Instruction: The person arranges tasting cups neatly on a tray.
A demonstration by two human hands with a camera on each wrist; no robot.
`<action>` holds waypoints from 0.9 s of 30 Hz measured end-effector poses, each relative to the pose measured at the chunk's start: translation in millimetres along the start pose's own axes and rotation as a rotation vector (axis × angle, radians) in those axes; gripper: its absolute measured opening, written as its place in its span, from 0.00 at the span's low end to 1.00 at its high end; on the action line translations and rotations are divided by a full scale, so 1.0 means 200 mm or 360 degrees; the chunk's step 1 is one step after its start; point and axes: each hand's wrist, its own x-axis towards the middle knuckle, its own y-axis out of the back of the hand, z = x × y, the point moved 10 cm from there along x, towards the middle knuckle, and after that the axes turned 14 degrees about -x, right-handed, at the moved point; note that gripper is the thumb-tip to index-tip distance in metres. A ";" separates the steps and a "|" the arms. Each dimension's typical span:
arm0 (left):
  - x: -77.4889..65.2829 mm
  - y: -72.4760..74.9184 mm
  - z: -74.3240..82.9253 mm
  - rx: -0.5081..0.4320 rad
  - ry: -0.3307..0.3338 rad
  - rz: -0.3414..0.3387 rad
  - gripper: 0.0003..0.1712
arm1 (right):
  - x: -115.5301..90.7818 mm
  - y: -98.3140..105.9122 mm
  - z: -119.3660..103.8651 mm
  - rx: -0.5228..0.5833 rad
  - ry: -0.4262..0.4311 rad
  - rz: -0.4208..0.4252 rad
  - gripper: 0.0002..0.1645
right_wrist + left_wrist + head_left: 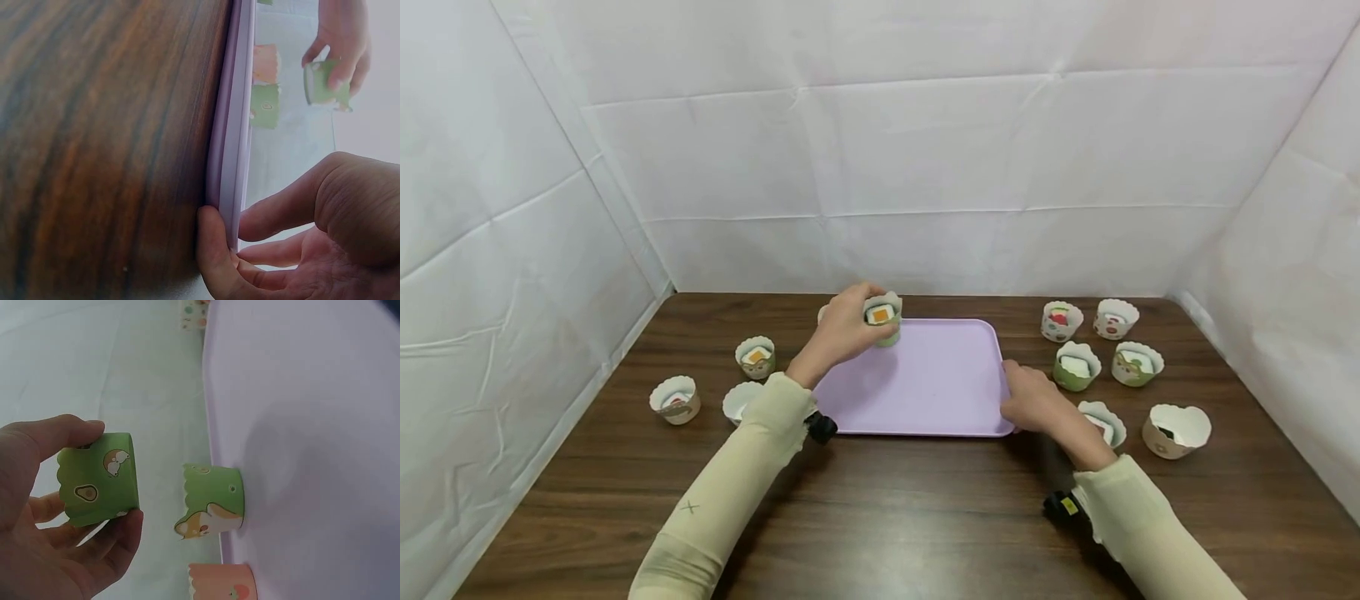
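Observation:
A green paper baking cup [880, 321] with scalloped rim holds a white block with an orange square on top. The fingers and thumb of my left hand [850, 323] grip it, raised over the back left of the lilac tray [940, 375]. In the left wrist view this held cup [103, 481] shows avocado and dog prints. Below it, a green cup with a dog print [215, 506] and a pink cup [222, 581] stand on the tray. My right hand [1036, 400] pinches the tray's right edge, thumb and fingers on either side of the rim [232, 144].
On the dark wooden table [895, 517], several cups stand left of the tray, among them a green one [756, 358] and a beige one [675, 400]. Several more, such as a green cup [1076, 367] and a beige cup [1176, 431], stand right. White cloth [925, 167] hangs behind.

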 end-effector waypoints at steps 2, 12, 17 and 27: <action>0.03 -0.04 0.02 0.0007 -0.0010 -0.0032 0.31 | 0.00 0.00 0.01 -0.0003 -0.0001 0.0002 0.41; 0.18 -0.25 0.11 0.0173 -0.0039 -0.0244 0.29 | 0.00 0.00 0.02 0.0005 -0.0002 0.0007 0.41; 0.24 -0.32 0.11 0.0244 -0.0028 -0.0370 0.30 | 0.00 -0.01 0.02 0.0002 -0.0005 -0.0008 0.42; 0.31 -0.39 0.04 0.0412 0.0037 -0.0487 0.30 | 0.00 0.00 0.00 -0.0069 0.0015 0.0024 0.41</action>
